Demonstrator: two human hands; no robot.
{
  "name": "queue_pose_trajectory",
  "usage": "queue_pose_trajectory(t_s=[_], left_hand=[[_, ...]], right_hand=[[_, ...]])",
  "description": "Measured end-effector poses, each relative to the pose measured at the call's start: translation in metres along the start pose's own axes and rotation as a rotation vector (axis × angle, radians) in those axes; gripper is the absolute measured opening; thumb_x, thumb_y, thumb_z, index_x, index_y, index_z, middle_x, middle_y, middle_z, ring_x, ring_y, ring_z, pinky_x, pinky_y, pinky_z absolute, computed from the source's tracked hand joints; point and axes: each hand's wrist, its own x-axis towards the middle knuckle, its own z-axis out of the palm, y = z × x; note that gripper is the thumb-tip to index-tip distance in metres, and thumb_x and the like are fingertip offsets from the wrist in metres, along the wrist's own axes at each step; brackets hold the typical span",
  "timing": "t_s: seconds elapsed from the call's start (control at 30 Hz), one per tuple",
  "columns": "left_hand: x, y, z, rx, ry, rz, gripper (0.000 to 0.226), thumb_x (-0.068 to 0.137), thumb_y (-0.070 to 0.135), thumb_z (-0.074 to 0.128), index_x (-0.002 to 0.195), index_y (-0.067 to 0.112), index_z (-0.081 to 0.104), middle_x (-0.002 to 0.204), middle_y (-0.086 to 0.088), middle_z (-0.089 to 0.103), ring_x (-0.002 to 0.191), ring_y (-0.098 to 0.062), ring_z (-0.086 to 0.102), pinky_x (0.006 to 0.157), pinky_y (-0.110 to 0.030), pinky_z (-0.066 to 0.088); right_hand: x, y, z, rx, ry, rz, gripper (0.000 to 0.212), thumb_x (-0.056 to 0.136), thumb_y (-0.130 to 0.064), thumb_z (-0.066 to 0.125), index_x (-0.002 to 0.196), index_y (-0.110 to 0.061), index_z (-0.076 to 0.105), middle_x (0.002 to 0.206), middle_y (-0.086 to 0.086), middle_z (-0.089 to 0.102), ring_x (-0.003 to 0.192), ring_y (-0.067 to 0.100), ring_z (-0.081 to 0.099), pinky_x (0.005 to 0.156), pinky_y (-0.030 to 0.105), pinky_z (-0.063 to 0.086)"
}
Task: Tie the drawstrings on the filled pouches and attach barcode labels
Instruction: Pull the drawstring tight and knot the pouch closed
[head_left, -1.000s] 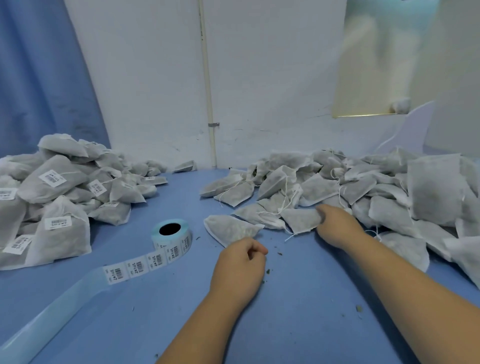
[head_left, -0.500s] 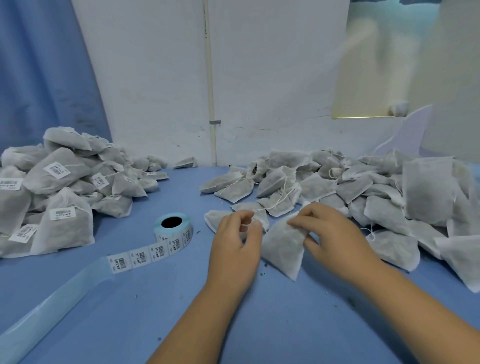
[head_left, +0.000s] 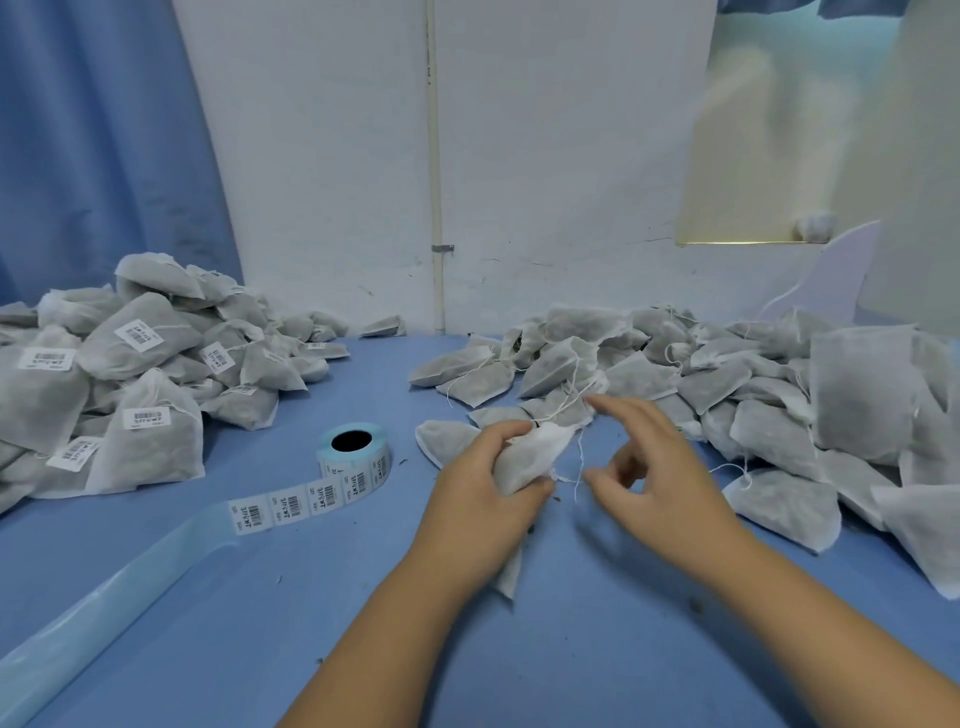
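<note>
Since half a second ago the pouch (head_left: 527, 457) has passed from between both hands into the left hand (head_left: 483, 499) alone, and the right hand (head_left: 665, 467) has let go of its top. The left hand's fingers and thumb curl round the pouch at its neck, so the bunched white top sticks out beyond them and a lower corner shows under the wrist, above the table (head_left: 571, 654). Dark filling shows through the fabric. The right hand is spread loosely, index finger stretched out, holding nothing; the drawstring (head_left: 579, 467) hangs just beside its thumb, and contact cannot be judged. On the right lies a pile of filled pouches (head_left: 737, 374) with loose strings; the left pile (head_left: 140, 358) bears barcode labels. A label roll (head_left: 353, 449) stands between them, its strip (head_left: 306, 501) running out towards the left.
</note>
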Motion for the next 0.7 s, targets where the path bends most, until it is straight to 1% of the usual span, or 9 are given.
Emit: queue_pose_trajectory(t_s=[0.07,0.13,0.2,0.3,0.37,0.43,0.53,0.63,0.7], left_hand=[[0.0,-0.002,-0.002,0.063,-0.005,0.036,0.045,0.085,0.016,0.069,0.106,0.053,0.054,0.095,0.034,0.063,0.082,0.011,0.06,0.065,-0.004,0.04],[0.0,-0.004,-0.003,0.141,-0.008,0.079,0.052,0.085,0.011,0.067,0.105,0.056,0.051,0.095,0.035,0.062,0.079,0.008,0.06,0.066,-0.005,0.04],[0.0,-0.005,-0.002,0.206,0.002,0.123,0.054,0.084,0.007,0.065,0.113,0.052,0.053,0.098,0.035,0.06,0.085,0.005,0.059,0.07,-0.005,0.041],[0.0,-0.004,-0.003,0.274,0.044,0.185,0.057,0.079,0.001,0.061,0.125,0.035,0.058,0.104,0.029,0.059,0.099,-0.001,0.058,0.082,-0.012,0.044],[0.0,-0.003,-0.005,0.302,0.066,0.199,0.061,0.077,-0.002,0.058,0.128,0.031,0.058,0.112,0.021,0.061,0.104,-0.009,0.06,0.09,-0.027,0.048],[0.0,-0.003,-0.007,0.356,0.084,0.188,0.065,0.077,-0.004,0.056,0.132,0.029,0.056,0.122,0.014,0.063,0.11,-0.013,0.056,0.096,-0.032,0.045],[0.001,-0.005,-0.008,0.462,0.092,0.188,0.07,0.076,-0.006,0.053,0.138,0.027,0.052,0.132,0.008,0.061,0.118,-0.015,0.049,0.099,-0.029,0.037],[0.001,-0.005,-0.007,0.509,0.038,0.169,0.073,0.077,-0.006,0.052,0.141,0.029,0.048,0.134,0.007,0.058,0.12,-0.019,0.047,0.092,-0.023,0.033],[-0.001,-0.006,-0.004,0.505,-0.021,0.171,0.071,0.08,-0.005,0.051,0.141,0.031,0.046,0.135,0.009,0.056,0.118,-0.016,0.045,0.086,-0.021,0.031]], right_hand=[[0.001,0.002,-0.006,0.058,0.029,0.074,0.061,0.082,-0.004,0.063,0.12,-0.05,0.047,0.119,-0.02,0.051,0.064,0.009,0.06,0.071,0.014,0.046],[0.001,0.001,-0.009,0.163,0.002,0.182,0.056,0.084,-0.006,0.061,0.119,-0.048,0.052,0.107,-0.006,0.064,0.065,0.016,0.062,0.074,0.031,0.054],[0.001,-0.002,-0.008,0.252,-0.1,0.261,0.052,0.085,-0.011,0.06,0.124,-0.044,0.052,0.108,-0.008,0.068,0.067,0.02,0.066,0.076,0.044,0.054],[0.0,-0.009,0.001,0.338,-0.238,0.31,0.044,0.088,-0.006,0.057,0.121,-0.035,0.059,0.109,-0.016,0.068,0.059,0.018,0.067,0.067,0.035,0.054],[0.0,-0.012,0.007,0.426,-0.273,0.361,0.032,0.092,-0.001,0.053,0.105,-0.025,0.068,0.088,-0.005,0.074,0.051,0.016,0.062,0.057,0.026,0.051],[0.001,-0.012,0.008,0.447,-0.267,0.417,0.029,0.093,0.001,0.05,0.088,-0.016,0.072,0.064,0.0,0.066,0.046,0.014,0.054,0.052,0.022,0.046],[0.002,-0.01,0.003,0.405,-0.264,0.425,0.028,0.087,-0.006,0.053,0.072,-0.019,0.073,0.049,-0.001,0.046,0.046,0.014,0.041,0.052,0.023,0.037],[0.002,-0.018,0.0,0.531,-0.274,0.42,0.018,0.073,-0.021,0.056,0.059,-0.018,0.067,0.049,-0.001,0.036,0.047,0.014,0.032,0.05,0.024,0.031],[0.002,-0.023,0.0,0.655,-0.267,0.426,0.021,0.071,-0.023,0.056,0.05,-0.017,0.056,0.051,0.001,0.031,0.047,0.015,0.027,0.047,0.023,0.03]])
